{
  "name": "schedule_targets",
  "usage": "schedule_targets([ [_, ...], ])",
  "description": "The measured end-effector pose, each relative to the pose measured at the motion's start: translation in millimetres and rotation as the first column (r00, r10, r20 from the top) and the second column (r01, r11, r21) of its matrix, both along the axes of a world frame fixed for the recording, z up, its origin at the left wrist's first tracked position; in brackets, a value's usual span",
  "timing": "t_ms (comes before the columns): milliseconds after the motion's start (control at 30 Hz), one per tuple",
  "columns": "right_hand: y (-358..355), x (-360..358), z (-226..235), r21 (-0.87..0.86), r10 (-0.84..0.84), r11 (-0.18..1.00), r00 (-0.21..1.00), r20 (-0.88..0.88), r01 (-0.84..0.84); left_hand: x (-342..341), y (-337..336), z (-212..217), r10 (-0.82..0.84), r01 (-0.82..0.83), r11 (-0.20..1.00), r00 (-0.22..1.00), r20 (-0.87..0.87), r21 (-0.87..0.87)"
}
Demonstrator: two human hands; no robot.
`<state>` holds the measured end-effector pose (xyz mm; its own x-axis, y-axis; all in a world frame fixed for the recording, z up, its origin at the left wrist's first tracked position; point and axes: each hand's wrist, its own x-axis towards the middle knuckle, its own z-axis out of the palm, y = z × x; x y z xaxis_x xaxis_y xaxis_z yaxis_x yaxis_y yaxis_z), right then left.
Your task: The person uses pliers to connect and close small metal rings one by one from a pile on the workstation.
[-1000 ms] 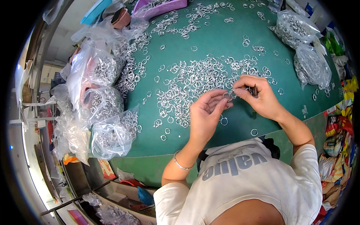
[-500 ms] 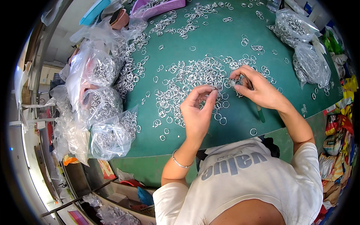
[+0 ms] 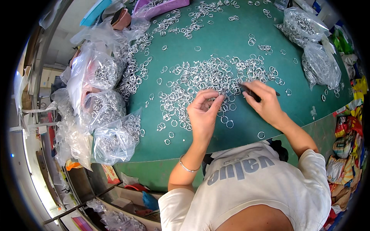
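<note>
Many small silver metal rings [image 3: 208, 75] lie spread over a green table [image 3: 231, 34]. My left hand [image 3: 203, 113] rests on the near side of the pile, its fingers curled and pinching at a ring. To its right, my right hand [image 3: 265, 103] grips a thin dark tool [image 3: 250, 91], whose tip points left into the rings. The two hands are a short way apart.
Clear plastic bags full of rings [image 3: 102, 104] are heaped along the table's left edge, and two more bags [image 3: 314, 50] sit at the far right. A purple tray [image 3: 165, 5] stands at the back. Loose rings [image 3: 261, 134] lie near the front edge.
My hands, joined over one ring a second ago, have separated. The left hand dropped toward the near side of the pile; the right hand moved right with the dark tool.
</note>
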<state>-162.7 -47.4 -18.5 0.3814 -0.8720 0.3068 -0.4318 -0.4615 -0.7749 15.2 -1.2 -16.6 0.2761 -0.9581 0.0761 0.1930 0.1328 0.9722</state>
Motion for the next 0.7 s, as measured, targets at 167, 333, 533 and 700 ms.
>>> schedule_targets([
  [167, 6.6, -0.8, -2.1, -0.241, 0.089, 0.964, 0.991, -0.096, -0.110, -4.3, 2.7, -5.6, -0.025, 0.025, 1.000, 1.000, -0.009, -0.003],
  [333, 8.9, -0.6, -5.8, -0.251, 0.159, 0.952, 0.983, -0.091, -0.178, -16.8, 9.5, -11.8, -0.038, 0.052, 0.997, 0.968, 0.250, -0.052],
  [533, 12.1, 3.6, -7.7, -0.095, 0.135, 0.987, 0.991, 0.016, -0.132, -31.3, 16.6, -29.1, -0.088, 0.092, 0.996, 0.972, 0.219, -0.009],
  [700, 14.8, -4.0, -18.0, -0.214, 0.085, 0.970, 0.985, -0.149, -0.116, -34.4, 17.4, -28.1, -0.097, 0.092, 0.995, 0.977, 0.191, 0.034],
])
